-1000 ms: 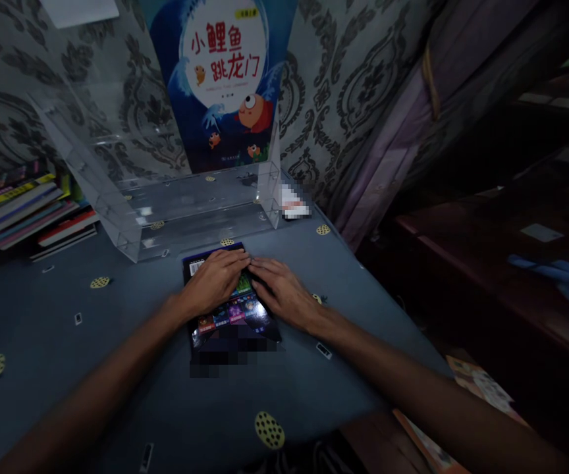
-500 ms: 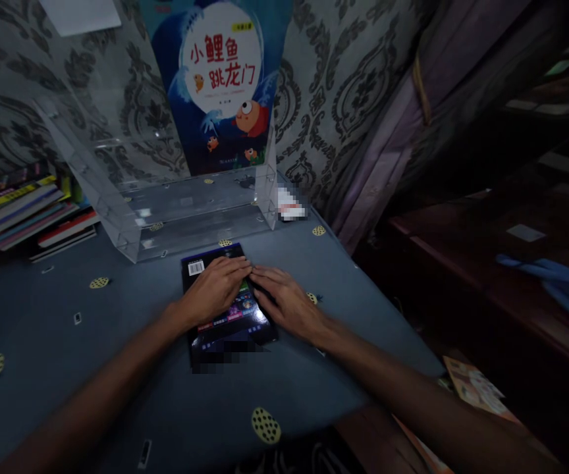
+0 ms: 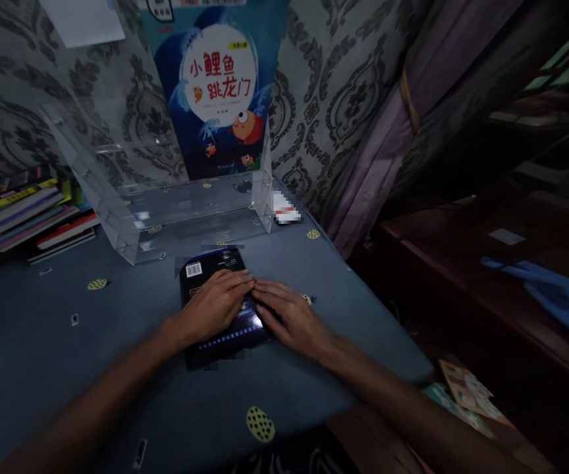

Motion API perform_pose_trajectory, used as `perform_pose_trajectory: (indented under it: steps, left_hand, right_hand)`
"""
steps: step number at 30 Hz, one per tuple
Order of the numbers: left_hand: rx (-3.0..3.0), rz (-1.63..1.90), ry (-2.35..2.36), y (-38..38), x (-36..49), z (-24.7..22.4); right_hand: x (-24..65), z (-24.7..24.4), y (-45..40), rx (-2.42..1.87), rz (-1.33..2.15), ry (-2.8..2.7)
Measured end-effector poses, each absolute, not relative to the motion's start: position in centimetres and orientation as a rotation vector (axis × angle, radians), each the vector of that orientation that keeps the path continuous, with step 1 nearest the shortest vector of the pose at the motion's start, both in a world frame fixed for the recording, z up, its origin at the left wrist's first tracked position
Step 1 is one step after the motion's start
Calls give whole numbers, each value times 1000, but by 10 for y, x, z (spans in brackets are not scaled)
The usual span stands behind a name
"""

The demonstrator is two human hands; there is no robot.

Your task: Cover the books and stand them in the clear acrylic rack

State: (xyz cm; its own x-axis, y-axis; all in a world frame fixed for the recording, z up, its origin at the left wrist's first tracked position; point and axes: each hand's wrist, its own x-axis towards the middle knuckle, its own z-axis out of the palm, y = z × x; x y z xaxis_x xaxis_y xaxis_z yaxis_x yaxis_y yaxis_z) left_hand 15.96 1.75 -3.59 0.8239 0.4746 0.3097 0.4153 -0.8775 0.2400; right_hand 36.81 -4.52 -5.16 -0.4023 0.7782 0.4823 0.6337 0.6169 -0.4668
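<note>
A dark book (image 3: 210,349) with a barcode at its upper left lies on the blue-grey tablecloth (image 3: 131,382). My left hand (image 3: 220,299) rests flat across the book's middle, its fingers stretched toward the right. My right hand (image 3: 289,313) lies at the book's right edge, fingers extended and meeting the left fingertips. Neither hand is wrapped round anything. Behind them stands a clear acrylic rack (image 3: 195,224), with a blue picture book (image 3: 220,145) showing orange fish upright in it.
Stacked books (image 3: 18,204) lie at the far left. A small white and red item (image 3: 285,209) sits right of the rack. Beyond the table's right edge are a purple curtain (image 3: 373,158), a blue cloth (image 3: 556,303) and printed booklets (image 3: 472,392) lower down.
Both hands have moved slightly down over the dark book, still flat. More of its upper part shows, and its top left corner looks rounded or lifted. The view has shifted a little.
</note>
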Motion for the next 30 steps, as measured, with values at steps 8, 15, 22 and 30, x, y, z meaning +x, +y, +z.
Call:
perform_pose_trajectory:
  steps: [8, 15, 22, 30]
  left_hand:
    - [2851, 534, 682, 5, 161, -33]
    - [2846, 498, 681, -8, 162, -34]
    - [2874, 448, 657, -22, 163, -28]
    - [2933, 276, 676, -29, 160, -28]
  right_hand:
    - [370, -51, -59, -1083, 247, -2160]
    - [373, -49, -73, -1068, 222, -2171]
    - [381, -49, -88, -1050, 226, -2222]
    - [383, -53, -88, -1074, 231, -2258]
